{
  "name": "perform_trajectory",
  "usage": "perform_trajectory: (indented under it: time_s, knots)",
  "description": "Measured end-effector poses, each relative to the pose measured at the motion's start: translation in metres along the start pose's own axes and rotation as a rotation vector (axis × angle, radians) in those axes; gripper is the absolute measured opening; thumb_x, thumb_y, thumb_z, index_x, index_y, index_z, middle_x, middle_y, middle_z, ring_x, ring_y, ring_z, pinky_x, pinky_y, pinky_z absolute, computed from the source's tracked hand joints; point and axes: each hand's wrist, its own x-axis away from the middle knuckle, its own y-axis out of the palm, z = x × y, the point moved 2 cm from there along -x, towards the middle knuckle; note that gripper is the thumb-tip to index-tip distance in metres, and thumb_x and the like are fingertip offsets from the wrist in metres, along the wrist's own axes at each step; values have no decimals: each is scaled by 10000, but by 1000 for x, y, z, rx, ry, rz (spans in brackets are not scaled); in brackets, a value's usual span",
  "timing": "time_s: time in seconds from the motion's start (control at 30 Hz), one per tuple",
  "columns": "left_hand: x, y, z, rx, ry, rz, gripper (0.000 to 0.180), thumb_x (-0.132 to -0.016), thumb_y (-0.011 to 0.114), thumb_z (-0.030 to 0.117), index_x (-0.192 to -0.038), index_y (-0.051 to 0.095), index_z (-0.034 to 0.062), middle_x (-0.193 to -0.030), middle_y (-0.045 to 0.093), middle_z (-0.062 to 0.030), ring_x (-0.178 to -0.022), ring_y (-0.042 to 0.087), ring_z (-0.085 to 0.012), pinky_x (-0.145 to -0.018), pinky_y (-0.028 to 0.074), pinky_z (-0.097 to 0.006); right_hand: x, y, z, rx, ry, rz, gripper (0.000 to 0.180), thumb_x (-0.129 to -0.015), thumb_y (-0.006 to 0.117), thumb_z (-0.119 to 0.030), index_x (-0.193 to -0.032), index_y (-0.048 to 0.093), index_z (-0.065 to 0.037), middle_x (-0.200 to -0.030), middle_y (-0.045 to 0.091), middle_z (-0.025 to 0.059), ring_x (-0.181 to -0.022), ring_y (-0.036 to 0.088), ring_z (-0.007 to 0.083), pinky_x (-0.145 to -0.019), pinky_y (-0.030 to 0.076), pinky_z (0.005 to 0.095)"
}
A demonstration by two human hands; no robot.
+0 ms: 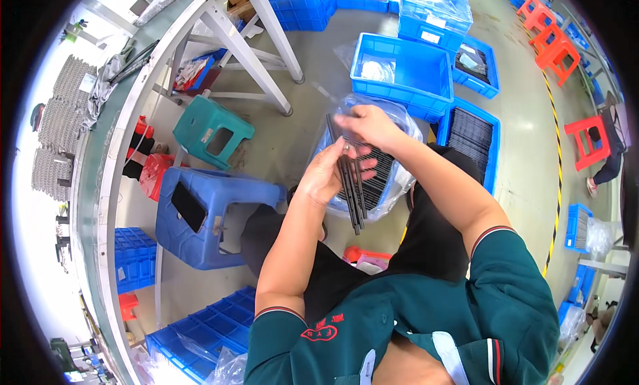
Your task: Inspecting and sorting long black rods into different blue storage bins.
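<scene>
Several slim black rods (351, 192) lie in my left hand (324, 172), its thumb and fingers curled round them. My right hand (370, 128) is at the upper ends of the rods, with its fingers bent around the top of one that stands up higher; motion blurs its fingertips. Below both hands is a container lined with clear plastic (399, 202), holding rows of similar black rods (379, 179). Part of that container is hidden by my hands and forearms.
An open blue bin (403, 60) stands beyond the container, and another blue bin with black strips (471, 135) stands at its right. On my left are a blue stool (219, 215) bearing a black phone (189, 206), a green stool (210, 129) and a long workbench (110, 185).
</scene>
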Motion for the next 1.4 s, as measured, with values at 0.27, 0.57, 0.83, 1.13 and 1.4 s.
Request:
perform_trajectory:
  time_s: [0.27, 0.57, 0.83, 1.13, 1.4]
  knots:
    - [-2, -12, 2, 108, 11, -21, 351, -880, 556, 437, -751, 544, 110, -685, 425, 18, -607, 432, -138, -577, 410, -322, -6, 21, -3, -71, -75, -162, 473, -844, 566, -424, -759, 599, 41, -640, 582, 147, -628, 594, 237, -601, 443, 372]
    - [6, -36, 36, 216, 299, 406, 310, -856, 621, 376, -795, 559, 78, -711, 515, -12, -586, 484, -153, -542, 447, -329, 26, 9, -12, -472, 111, -370, 174, -915, 478, -199, -955, 467, -30, -642, 561, 86, -408, 417, 96, -358, 299, 235]
    - [6, -32, 44, 320, 437, 426, 352, -887, 563, 409, -868, 537, 59, -657, 363, 19, -556, 363, -105, -500, 356, -264, 50, 12, -25, -348, 108, -474, 174, -915, 487, -212, -954, 449, -47, -628, 563, 60, -410, 477, 84, -355, 320, 204]
    - [2, -16, 32, 65, 545, 544, 292, -897, 574, 355, -829, 545, 72, -614, 351, 41, -523, 347, -73, -462, 325, -228, 51, 19, -27, -442, 121, -429, 391, -903, 482, -172, -1247, 387, -10, -636, 549, 69, -401, 472, 90, -356, 334, 212]
    - [-8, 8, 8, -124, 546, 441, 323, -923, 522, 306, -713, 495, 62, -493, 418, -20, -347, 428, -137, -320, 334, -274, 32, 28, -21, -726, 111, -360, 448, -913, 490, -165, -1300, 357, 19, -656, 538, 59, -422, 461, 101, -366, 349, 220]
